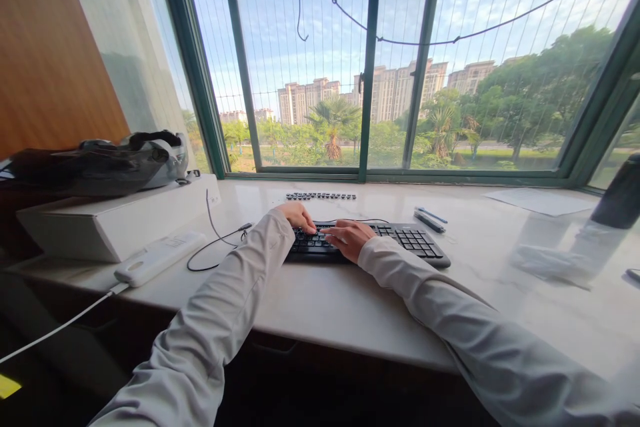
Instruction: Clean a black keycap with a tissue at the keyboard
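Note:
A black keyboard (410,241) lies on a white marble sill (350,307) in front of a wide window. My left hand (299,216) rests on the keyboard's left part, fingers curled down onto the keys. Just to its right, my right hand (349,237) lies over the middle keys with its fingers pointing left, close to the left hand's fingertips. Whether either hand pinches a key I cannot tell. Both arms wear pale long sleeves. A row of loose black keycaps (321,196) lies on the sill behind the keyboard.
A white box (115,223) at the left carries a dark bag (95,167). A white power strip (157,257) and a thin black cable (213,247) lie beside it. A pen-like tool (429,219) sits right of the keyboard, paper (540,201) and a dark bottle (623,197) further right.

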`<state>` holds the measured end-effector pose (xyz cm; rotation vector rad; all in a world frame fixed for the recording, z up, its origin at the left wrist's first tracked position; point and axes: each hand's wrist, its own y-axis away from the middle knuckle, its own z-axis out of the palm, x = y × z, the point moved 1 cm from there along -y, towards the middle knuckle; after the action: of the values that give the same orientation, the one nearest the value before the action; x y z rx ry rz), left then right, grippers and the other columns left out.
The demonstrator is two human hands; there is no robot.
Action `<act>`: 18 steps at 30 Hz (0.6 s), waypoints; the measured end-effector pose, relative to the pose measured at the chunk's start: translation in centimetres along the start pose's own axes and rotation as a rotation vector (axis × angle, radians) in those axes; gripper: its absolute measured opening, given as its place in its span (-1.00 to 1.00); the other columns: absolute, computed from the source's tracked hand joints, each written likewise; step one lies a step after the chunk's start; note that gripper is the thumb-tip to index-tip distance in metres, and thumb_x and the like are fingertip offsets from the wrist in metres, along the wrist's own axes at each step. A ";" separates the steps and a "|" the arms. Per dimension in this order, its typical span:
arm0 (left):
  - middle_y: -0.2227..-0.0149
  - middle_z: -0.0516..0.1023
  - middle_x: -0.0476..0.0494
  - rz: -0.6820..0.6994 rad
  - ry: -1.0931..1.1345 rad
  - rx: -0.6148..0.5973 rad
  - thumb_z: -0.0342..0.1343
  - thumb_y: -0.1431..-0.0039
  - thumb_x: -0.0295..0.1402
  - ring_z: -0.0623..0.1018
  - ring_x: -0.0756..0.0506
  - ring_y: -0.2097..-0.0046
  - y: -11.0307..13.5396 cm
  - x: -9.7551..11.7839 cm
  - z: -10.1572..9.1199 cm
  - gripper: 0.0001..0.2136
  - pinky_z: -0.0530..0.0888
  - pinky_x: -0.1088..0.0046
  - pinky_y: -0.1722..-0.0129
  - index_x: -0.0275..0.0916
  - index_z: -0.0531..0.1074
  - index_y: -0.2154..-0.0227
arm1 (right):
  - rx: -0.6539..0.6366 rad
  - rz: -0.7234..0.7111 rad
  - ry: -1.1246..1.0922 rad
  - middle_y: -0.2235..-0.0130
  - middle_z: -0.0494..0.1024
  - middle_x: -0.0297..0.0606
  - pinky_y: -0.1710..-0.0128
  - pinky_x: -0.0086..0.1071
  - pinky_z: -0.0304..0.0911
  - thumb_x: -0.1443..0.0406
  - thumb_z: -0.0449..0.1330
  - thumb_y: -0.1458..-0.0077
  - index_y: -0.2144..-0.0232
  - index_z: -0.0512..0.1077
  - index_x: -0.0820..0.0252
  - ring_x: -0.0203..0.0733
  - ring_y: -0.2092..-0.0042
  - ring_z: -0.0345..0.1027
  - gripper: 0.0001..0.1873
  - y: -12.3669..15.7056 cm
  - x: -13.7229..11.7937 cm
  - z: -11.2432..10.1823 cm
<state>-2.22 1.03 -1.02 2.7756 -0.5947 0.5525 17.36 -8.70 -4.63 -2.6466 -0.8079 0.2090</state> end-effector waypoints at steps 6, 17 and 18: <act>0.49 0.54 0.00 -0.045 0.003 -0.063 0.32 0.47 0.03 0.42 0.00 0.45 -1.4 -1.3 0.2 -0.43 0.31 0.57 0.42 -0.19 0.58 0.31 | -0.027 -0.016 0.083 0.15 0.44 -0.24 0.23 -0.36 0.16 0.15 -0.14 -0.25 -0.01 0.39 -0.13 -0.17 0.19 0.38 -0.59 -0.4 -0.9 0.4; 0.53 0.47 0.00 -0.113 0.008 -0.159 0.33 0.44 -0.03 0.39 -0.02 0.47 -1.7 -0.7 0.3 -0.36 0.32 0.52 0.47 -0.24 0.44 0.20 | -0.055 -0.022 0.117 0.15 0.45 -0.23 0.26 -0.34 0.17 0.13 -0.17 -0.26 0.08 0.45 -0.03 -0.17 0.23 0.39 -0.57 -0.9 -1.9 0.4; 0.54 0.46 0.00 -0.119 0.001 -0.161 0.33 0.42 -0.05 0.38 -0.02 0.47 -1.7 -0.6 0.3 -0.36 0.32 0.52 0.47 -0.25 0.43 0.19 | -0.061 -0.020 0.117 0.15 0.45 -0.22 0.26 -0.34 0.16 0.12 -0.18 -0.26 0.09 0.46 -0.02 -0.17 0.22 0.39 -0.56 -0.9 -1.9 0.4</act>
<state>-1.93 2.64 -1.79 2.6380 -0.4484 0.4593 15.19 -8.96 -4.59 -2.6772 -0.8133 0.0241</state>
